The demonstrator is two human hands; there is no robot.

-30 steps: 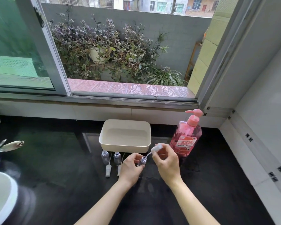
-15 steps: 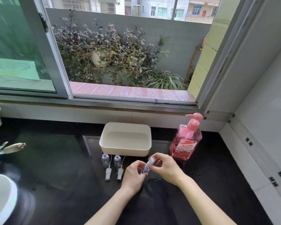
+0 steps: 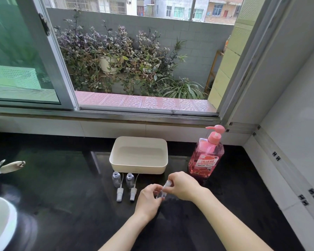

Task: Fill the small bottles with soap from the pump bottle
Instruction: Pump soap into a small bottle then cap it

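Observation:
A pink pump bottle of soap (image 3: 206, 156) stands on the dark counter at the right. Two small clear bottles (image 3: 116, 178) (image 3: 130, 179) stand uncapped in front of the tray, and their white spray caps (image 3: 119, 194) (image 3: 133, 194) lie just before them. My left hand (image 3: 149, 198) grips a third small clear bottle (image 3: 160, 194) by its body. My right hand (image 3: 184, 185) pinches that bottle's white cap (image 3: 167, 184) at the top. Both hands hover over the counter, left of the pump bottle.
An empty cream tray (image 3: 139, 167) sits behind the small bottles. A white basin rim (image 3: 0, 221) lies at the lower left, with a white-handled object (image 3: 12, 166) above it. Behind runs a window ledge (image 3: 105, 116); a tiled wall (image 3: 286, 160) closes the right.
My right hand has brought the white cap down onto the small bottle in my left hand. Both hands have dropped lower in the view as the camera tilted up.

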